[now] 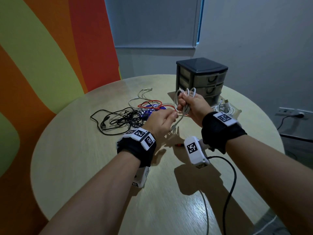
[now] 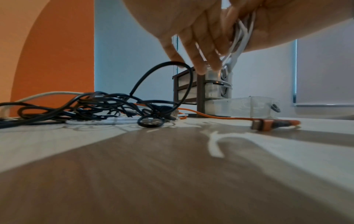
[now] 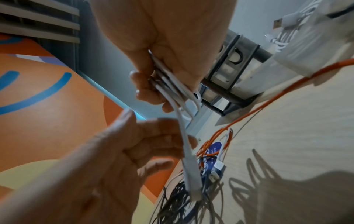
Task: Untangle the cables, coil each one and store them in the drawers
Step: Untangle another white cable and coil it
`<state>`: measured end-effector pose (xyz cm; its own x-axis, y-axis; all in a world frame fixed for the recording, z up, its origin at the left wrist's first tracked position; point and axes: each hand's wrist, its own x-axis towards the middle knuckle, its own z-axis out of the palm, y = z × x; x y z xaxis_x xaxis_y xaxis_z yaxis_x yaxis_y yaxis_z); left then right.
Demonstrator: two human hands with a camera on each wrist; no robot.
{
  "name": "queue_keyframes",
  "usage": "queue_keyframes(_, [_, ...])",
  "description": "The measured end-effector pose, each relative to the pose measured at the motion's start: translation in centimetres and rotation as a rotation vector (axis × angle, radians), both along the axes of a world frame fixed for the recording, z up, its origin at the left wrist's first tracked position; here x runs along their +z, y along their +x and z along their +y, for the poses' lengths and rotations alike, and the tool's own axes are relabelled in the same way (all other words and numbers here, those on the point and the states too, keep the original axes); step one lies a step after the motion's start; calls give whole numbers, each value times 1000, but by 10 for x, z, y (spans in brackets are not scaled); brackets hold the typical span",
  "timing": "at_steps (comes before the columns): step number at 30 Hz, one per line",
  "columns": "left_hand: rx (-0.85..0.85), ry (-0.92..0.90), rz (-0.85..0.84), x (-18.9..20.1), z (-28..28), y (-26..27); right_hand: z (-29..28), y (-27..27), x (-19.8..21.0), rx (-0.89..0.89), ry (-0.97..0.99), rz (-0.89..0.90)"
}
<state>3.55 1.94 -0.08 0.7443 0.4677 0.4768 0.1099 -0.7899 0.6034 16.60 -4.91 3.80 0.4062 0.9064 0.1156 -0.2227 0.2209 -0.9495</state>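
My right hand (image 1: 183, 99) is raised over the table and grips a bundle of loops of the white cable (image 1: 185, 96). The same loops (image 3: 172, 86) show pressed between its thumb and fingers in the right wrist view. Just left of it, my left hand (image 1: 174, 115) pinches the cable's loose tail, and the plug (image 3: 193, 181) dangles below. The dark drawer unit (image 1: 201, 77) stands behind. Its bottom drawer (image 1: 237, 110) is pulled out and holds a coiled white cable (image 1: 223, 107). On the table lie tangled black cables (image 1: 122, 117), an orange cable (image 1: 152, 106) and another white cable (image 1: 142, 94).
A blue disc (image 1: 153, 111) lies under the tangle. The orange cable's plug (image 2: 273, 124) rests on the table below my hands. A black lead (image 1: 232, 175) runs from my right wrist unit across the near table. The round table's edge (image 1: 39, 150) curves on the left.
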Motion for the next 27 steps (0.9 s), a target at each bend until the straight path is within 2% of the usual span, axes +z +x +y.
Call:
queue_keyframes(3, [-59, 83, 127, 2, -6, 1, 1, -2, -3, 6, -18, 35])
queue_keyframes(12, [-21, 39, 425, -1, -3, 5, 3, -9, -11, 13, 12, 68])
queue_keyframes(17, [64, 37, 470, -7, 4, 8, -2, -5, -9, -83, -96, -6])
queue_keyframes(20, [73, -31, 449, -6, 6, 10, -8, 2, -11, -131, -158, 24])
queue_keyframes(24, [67, -94, 435, -2, 4, 11, -8, 9, -17, -86, -224, 29])
queue_keyframes(27, [49, -70, 399, -3, 3, 11, -3, 6, -16, -53, -280, -3])
